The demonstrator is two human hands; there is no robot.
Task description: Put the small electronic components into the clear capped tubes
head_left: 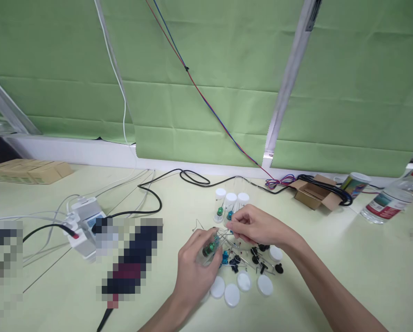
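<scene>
My left hand [195,269] is closed round a small clear vial [209,251] lying on its side with a green part inside. Just right of it, my right hand [256,226] pinches thin wire-legged components [229,235] at the vial's mouth. Three upright clear vials with white caps [231,201] stand behind my hands, holding green and blue parts. Loose white caps [232,295] and small black and blue components [258,258] lie on the pale table below my right wrist.
A white power strip [85,223] with cables sits at left, beside blurred-out patches. A black cable [151,196] loops across the table. An open cardboard box [313,193], a cup [355,184] and a water bottle [389,203] stand at the right. Flat cardboard boxes [28,170] lie far left.
</scene>
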